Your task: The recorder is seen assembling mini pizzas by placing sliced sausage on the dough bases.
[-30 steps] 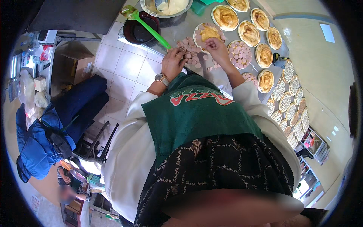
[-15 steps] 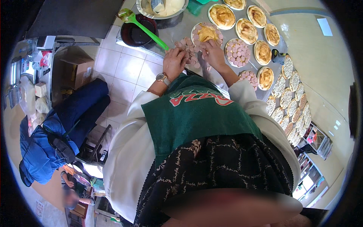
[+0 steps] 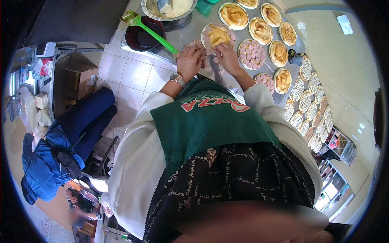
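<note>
A round pizza base [image 3: 219, 35] with orange sauce lies on the metal table, and pink sausage slices ring its edge. My right hand [image 3: 227, 57] is at its near rim, fingers pinched together; what sits between the fingertips is hidden. Left of it, my left hand [image 3: 189, 60] curls over a heap of loose sausage slices [image 3: 197, 43], its fingers closed on some of them. A watch [image 3: 175, 77] is on my left wrist. To the right are a base covered with sausage slices [image 3: 252, 54] and a smaller-looking covered one [image 3: 265, 82].
Several sauced bases [image 3: 260, 30] fill the table's right side. At the left edge stand a dark pot [image 3: 144, 37] with a green spatula [image 3: 156, 34] across it and a metal bowl [image 3: 178, 10] of pale cream. A person in blue [image 3: 60, 158] is at the left.
The whole view has shifted slightly, moving the table things a little left and up. My right hand stays at the base's near rim, and my left hand stays over the sausage slices.
</note>
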Action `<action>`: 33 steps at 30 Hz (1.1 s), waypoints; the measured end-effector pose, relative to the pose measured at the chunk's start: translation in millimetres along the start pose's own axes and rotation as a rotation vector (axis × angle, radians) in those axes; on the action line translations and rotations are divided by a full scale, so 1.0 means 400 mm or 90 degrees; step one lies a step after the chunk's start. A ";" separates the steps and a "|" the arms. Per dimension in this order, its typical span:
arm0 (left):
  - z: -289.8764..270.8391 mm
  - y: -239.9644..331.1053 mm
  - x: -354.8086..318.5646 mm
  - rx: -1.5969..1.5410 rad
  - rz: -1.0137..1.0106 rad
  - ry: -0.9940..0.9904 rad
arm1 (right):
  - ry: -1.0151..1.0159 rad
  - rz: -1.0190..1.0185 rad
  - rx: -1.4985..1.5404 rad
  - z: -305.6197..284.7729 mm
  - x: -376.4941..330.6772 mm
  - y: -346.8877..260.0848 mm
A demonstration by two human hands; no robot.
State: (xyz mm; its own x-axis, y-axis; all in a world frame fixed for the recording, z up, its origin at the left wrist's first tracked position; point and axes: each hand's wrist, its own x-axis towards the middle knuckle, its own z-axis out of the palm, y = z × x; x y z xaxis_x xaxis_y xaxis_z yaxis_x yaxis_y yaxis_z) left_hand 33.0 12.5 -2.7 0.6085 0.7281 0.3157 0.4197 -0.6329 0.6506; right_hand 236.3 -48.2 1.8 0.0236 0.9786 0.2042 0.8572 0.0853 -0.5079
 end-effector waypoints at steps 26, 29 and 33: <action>0.096 0.030 0.101 -0.012 0.067 -0.023 | 0.085 0.079 -0.064 -0.015 -0.081 0.000; 0.100 0.039 0.117 -0.001 0.048 -0.021 | 0.011 0.032 -0.099 -0.020 -0.104 -0.005; 0.112 0.022 0.115 -0.026 0.028 -0.028 | -0.032 0.023 -0.150 -0.026 -0.114 -0.005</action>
State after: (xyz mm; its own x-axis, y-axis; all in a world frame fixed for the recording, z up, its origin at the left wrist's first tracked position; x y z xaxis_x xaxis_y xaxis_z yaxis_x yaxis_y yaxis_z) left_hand 94.8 28.6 -13.3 0.6556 0.6866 0.3142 0.3642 -0.6521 0.6649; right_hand 238.9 -95.0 2.4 0.0355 0.9887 0.1454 0.9529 0.0103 -0.3030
